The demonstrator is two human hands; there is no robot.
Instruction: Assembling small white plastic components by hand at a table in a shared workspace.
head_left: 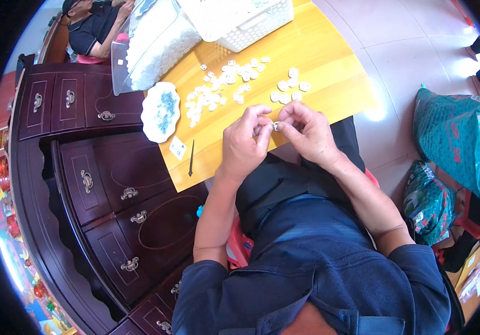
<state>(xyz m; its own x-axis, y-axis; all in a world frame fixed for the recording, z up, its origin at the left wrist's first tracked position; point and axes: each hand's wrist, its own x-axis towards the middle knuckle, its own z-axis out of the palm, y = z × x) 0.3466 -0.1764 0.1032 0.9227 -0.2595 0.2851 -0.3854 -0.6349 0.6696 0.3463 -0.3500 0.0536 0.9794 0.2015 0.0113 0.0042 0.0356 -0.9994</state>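
Observation:
Close to the table's near edge, my left hand (245,139) and my right hand (309,134) meet, fingertips pinched on one small white piece (276,126). The fingers cover most of it, so its exact kind is unclear. Just beyond my hands lies a loose group of similar small white pieces (293,82). Many more white pieces (213,92) are scattered to the left of those. A white scalloped plate (149,120) holds a heap of tiny bluish bits. Beside it are a small white card (177,148) and a thin black pointed tool (191,158).
On the yellow wooden table (329,67) stand a clear bin (161,47) full of white pieces and a white perforated basket (259,28). Dark drawers (117,190) flank the left. Teal bags (457,139) sit on the right-hand floor. Another person (92,28) sits at far left.

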